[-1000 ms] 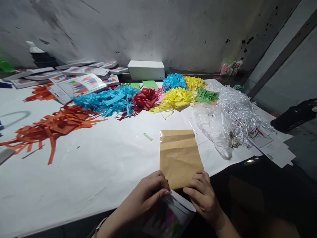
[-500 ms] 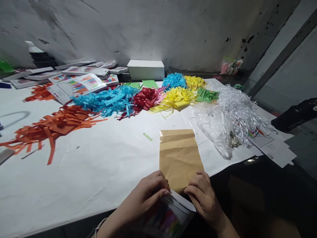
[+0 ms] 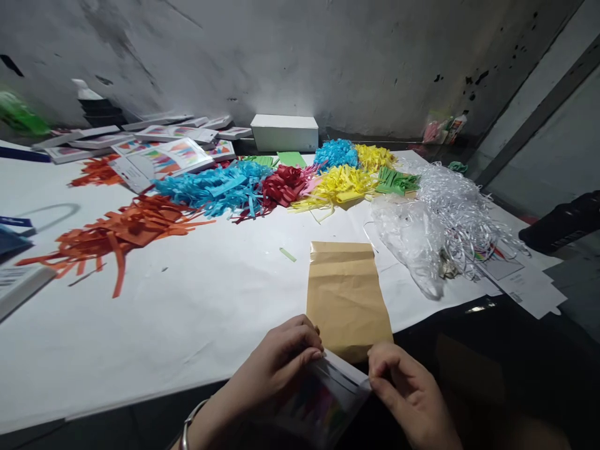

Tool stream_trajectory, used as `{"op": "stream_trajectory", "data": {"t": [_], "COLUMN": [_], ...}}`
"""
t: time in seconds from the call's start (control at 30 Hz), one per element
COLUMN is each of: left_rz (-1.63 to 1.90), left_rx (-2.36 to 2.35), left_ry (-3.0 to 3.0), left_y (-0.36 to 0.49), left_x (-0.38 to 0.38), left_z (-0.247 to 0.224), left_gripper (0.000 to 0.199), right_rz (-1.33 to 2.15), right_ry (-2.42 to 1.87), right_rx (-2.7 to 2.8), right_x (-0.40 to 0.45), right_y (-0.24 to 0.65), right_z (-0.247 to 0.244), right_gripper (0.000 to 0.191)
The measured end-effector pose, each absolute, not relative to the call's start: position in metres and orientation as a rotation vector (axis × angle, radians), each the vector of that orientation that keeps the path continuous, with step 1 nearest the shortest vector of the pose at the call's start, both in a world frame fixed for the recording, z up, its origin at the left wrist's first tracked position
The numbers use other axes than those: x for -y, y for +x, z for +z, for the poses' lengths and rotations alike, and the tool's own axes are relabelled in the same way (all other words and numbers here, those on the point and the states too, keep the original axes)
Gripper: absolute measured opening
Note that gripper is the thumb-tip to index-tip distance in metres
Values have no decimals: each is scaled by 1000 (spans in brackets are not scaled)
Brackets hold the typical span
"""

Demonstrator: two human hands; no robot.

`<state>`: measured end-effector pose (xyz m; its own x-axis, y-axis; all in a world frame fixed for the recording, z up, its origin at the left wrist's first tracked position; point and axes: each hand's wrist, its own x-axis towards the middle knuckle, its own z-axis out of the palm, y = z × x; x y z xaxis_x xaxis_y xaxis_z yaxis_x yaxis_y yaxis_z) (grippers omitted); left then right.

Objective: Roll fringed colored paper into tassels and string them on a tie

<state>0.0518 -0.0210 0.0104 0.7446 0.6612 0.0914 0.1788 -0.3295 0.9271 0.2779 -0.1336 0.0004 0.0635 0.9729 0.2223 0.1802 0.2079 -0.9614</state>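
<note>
At the table's front edge my left hand (image 3: pixel 293 356) is closed on the upper left corner of a flat white box (image 3: pixel 323 400) with a colourful tassel picture on its face. My right hand (image 3: pixel 407 387) pinches the upper right corner of the same box between thumb and forefinger. The lower part of the box is dark and partly hidden by my left forearm. Just beyond both hands, a brown paper envelope (image 3: pixel 349 294) lies flat on the white-covered table (image 3: pixel 225 294).
Orange (image 3: pixel 135 228), blue (image 3: pixel 225 187), red (image 3: pixel 284 185) and yellow (image 3: pixel 342 184) paper tassels lie across the table. Similar flat boxes (image 3: pixel 173 156) are heaped behind them. A clear plastic bag (image 3: pixel 407 234) and white string (image 3: pixel 454 200) sit right. A black bottle (image 3: pixel 560 222) stands out farther right.
My right hand has turned and drawn slightly right, its fingers now pinched at the box's corner. My left hand keeps its hold. The whole view has shifted a little.
</note>
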Motion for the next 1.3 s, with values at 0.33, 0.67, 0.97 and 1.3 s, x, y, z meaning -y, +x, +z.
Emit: {"op": "stream_trajectory", "data": {"t": [0.33,0.67,0.97,1.3], "left_rz": [674,726,761,747], "left_rx": [-679,-635,-696,-735], "left_ry": [1920,1900,1895,1744], "left_y": [23,10,2,6], "left_x": [49,57,58,66], "left_z": [35,38,29,26], "left_gripper": [28,31,22,24], "right_rz": [1005,764,55,-60], "right_ry": [-1329,-1409,-1334,-1140], "right_rx": [1546,1607,1592,1790], "right_x": [126,133,137,133], "right_y": [232,217,211,196], "right_z": [22,18,-11,-4], "right_gripper": [15,15,29,19]}}
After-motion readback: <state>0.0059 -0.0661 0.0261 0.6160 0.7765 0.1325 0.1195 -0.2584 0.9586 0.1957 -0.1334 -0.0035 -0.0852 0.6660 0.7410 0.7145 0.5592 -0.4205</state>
